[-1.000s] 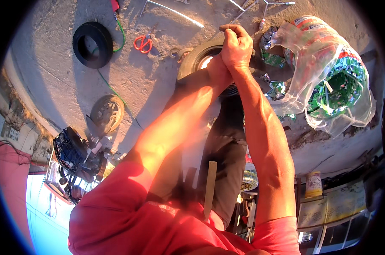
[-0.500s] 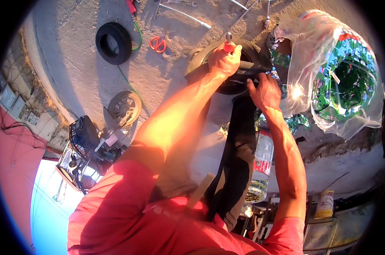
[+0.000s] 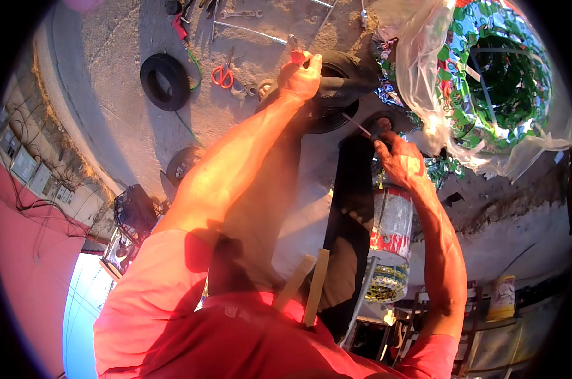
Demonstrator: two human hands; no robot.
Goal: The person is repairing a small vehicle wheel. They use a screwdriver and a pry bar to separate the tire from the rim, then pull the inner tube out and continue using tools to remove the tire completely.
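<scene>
Outdoors | sandy, sunlit ground (image 3: 96, 69) | pink wall (image 3: 30, 246) left | hands (image 3: 300, 83) (image 3: 401, 162) by tyre (image 3: 346, 96)

Rough, sandy ground (image 3: 118, 95) carries 1 black tyre (image 3: 180, 82) toward its left edge and a worked-on tyre (image 3: 341, 95) nearer the middle. Between them lie 1 pair of red-handled scissors (image 3: 222, 77); toward the far edge, 1 double-ended wrench (image 3: 240, 14), 1 slim metal rod (image 3: 251, 30) and a green hose (image 3: 199, 72).
</scene>
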